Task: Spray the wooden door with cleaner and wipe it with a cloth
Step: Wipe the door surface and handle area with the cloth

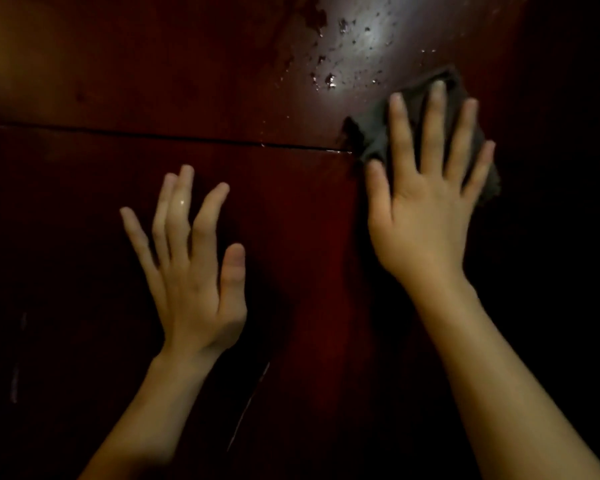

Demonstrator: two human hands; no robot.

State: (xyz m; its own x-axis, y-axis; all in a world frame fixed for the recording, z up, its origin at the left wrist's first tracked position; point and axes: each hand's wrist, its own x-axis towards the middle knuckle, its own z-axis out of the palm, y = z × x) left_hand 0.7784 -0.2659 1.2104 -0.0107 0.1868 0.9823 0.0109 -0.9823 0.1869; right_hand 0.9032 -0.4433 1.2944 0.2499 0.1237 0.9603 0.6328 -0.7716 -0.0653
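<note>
A dark red wooden door (153,81) fills the dim view. Wet droplets of cleaner (329,79) glisten on its upper middle part under a patch of light. My right hand (426,202) lies flat with spread straight fingers on a dark grey cloth (371,136) and presses it against the door, just below and to the right of the droplets. My left hand (194,268) rests flat on the door lower down, to the left, with straight fingers and nothing in it. No spray bottle is in view.
A thin horizontal seam (153,135) runs across the door from the left up to the cloth. A pale scratch (246,407) marks the lower panel. The right side and lower left of the view are too dark to make out.
</note>
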